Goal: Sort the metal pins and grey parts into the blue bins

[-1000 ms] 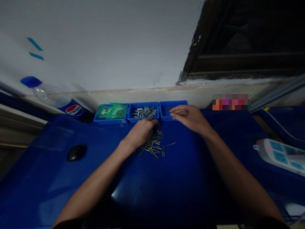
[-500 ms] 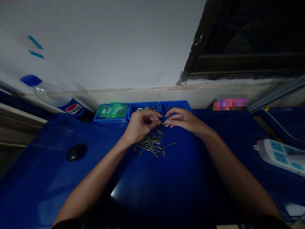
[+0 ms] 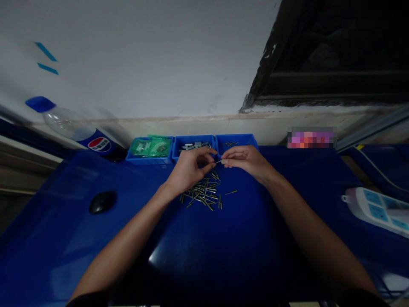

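My left hand [image 3: 193, 165] and my right hand [image 3: 251, 160] meet in front of the blue bins, fingertips almost touching. Between them runs a thin metal pin [image 3: 219, 161], with thumb and finger of each hand pinched at its ends; its tips are hidden by the fingers. Below lies a loose pile of slim brass-and-silver pins [image 3: 201, 194] on the blue table. One single pin [image 3: 231, 192] rests apart, to the right of the pile. My left wrist is just left of the pile.
Along the wall stand a bin [image 3: 148, 161] with green packets, a bin [image 3: 193, 139] of grey metal parts and a bin [image 3: 252, 140] with several pins. A Pepsi bottle [image 3: 70, 128] and a black mouse [image 3: 102, 202] are left; a white power strip [image 3: 358, 200] is right.
My fingers have shifted slightly, and the pin between them shows more clearly now. The camera view has moved a little. The pile looks the same.
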A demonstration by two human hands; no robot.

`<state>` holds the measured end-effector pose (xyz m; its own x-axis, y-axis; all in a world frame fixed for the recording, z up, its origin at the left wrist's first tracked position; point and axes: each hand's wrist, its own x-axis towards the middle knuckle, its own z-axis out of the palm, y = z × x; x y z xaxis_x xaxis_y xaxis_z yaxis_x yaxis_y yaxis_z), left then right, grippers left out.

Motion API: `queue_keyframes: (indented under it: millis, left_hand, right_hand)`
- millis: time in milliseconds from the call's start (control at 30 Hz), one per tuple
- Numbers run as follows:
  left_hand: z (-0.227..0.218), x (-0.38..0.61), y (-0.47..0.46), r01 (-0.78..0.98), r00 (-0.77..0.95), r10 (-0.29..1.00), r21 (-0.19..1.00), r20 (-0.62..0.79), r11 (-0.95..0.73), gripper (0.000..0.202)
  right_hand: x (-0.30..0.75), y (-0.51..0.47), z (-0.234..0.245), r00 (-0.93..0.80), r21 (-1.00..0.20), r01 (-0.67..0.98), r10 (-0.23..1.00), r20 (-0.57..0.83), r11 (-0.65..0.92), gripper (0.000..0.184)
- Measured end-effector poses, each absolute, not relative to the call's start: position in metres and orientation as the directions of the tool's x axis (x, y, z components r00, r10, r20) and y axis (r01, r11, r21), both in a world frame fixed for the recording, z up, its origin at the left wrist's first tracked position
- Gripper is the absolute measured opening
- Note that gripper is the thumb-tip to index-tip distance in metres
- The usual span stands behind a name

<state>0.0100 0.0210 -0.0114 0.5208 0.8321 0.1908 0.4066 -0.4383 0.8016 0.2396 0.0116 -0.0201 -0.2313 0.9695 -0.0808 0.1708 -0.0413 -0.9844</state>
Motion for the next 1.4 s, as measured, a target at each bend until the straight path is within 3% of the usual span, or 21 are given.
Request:
queue_keyframes:
  millis: [67,200,300,467,700,933,1067,1233,1400]
  left_hand:
    - [-0.006,0.003,0.021,0.571,0.566,0.812,0.643,0.142,-0.51,0.026]
    - [-0.001,-0.009,0.016,0.831,0.55,0.817,0.209,-0.174,-0.515,0.03]
    - [-0.007,-0.012,0.012,0.851,0.521,0.807,0.101,-0.277,-0.515,0.036]
    - [-0.02,-0.012,0.014,0.835,0.549,0.785,0.141,-0.287,-0.532,0.043]
    - [-0.022,-0.004,0.02,0.812,0.582,0.775,0.212,-0.247,-0.543,0.035]
    - [-0.023,-0.007,0.025,0.758,0.629,0.771,0.304,-0.103,-0.578,0.041]
    - [-0.017,-0.005,0.025,0.668,0.662,0.749,0.436,0.02,-0.603,0.042]
    - [-0.007,0.004,0.021,0.481,0.596,0.759,0.64,0.262,-0.599,0.03]
    - [-0.001,0.009,0.016,0.42,0.557,0.762,0.68,0.329,-0.601,0.019]
  right_hand:
    - [0.245,0.013,-0.017,-0.129,-0.973,0.232,0.991,-0.023,0.007,0.013]
    - [0.256,0.016,-0.013,0.032,-0.941,0.32,0.991,0.131,0.114,0.012]
    - [0.256,0.017,-0.013,0.041,-0.942,0.307,0.988,0.152,0.132,0.015]
    - [0.247,0.015,-0.016,-0.005,-0.96,0.257,0.994,0.112,0.11,0.015]
    - [0.243,0.013,-0.014,-0.053,-0.964,0.245,0.994,0.097,0.107,0.014]
    - [0.243,0.015,-0.018,-0.101,-0.961,0.259,0.992,0.078,0.102,0.015]
    - [0.244,0.016,-0.021,-0.139,-0.953,0.288,0.989,0.06,0.098,0.015]
    - [0.244,0.014,-0.021,-0.244,-0.96,0.27,0.97,0.01,0.078,0.018]
    - [0.241,0.011,-0.019,-0.334,-0.985,0.172,0.94,-0.072,-0.015,0.017]
